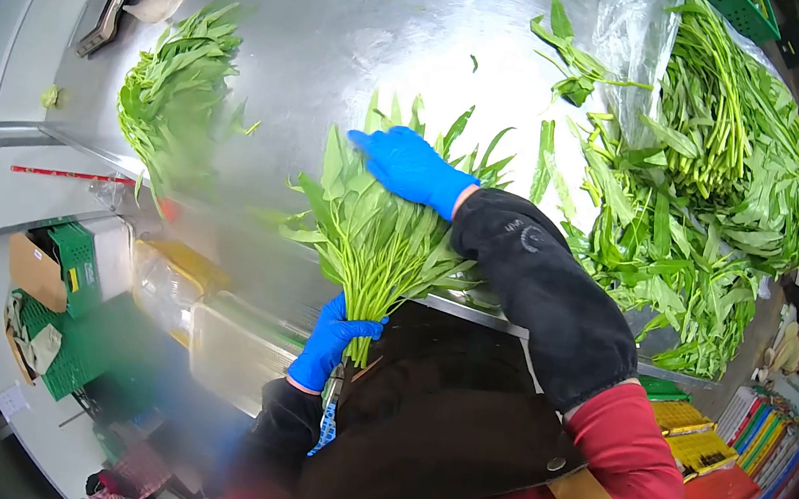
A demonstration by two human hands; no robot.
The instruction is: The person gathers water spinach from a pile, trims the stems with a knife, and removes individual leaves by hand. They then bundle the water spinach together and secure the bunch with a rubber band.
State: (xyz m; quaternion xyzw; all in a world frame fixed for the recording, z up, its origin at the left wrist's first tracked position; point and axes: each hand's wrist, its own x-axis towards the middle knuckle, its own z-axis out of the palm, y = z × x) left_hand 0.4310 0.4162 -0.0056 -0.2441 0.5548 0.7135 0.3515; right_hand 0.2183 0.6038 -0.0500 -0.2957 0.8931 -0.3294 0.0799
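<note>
My left hand (337, 342), in a blue glove, is closed round the lower stems of a bunch of water spinach (373, 256). The leaves fan out away from me over the near edge of the steel table (345, 51). Across the upper leaves lies my blue-gloved right hand (415, 166), its fingers stretched out to the left. Just below the left hand, a tool with a blue patterned handle (327, 427) shows beside the stem ends; its upper part is partly hidden by the glove.
A large heap of water spinach (686, 217) covers the table's right side, with a clear plastic bag (633, 48) at its back. A smaller pile (179, 84) lies left, near a dark scale-like device (111, 13). Green crates (74, 267) and a clear bin (240, 350) stand below left.
</note>
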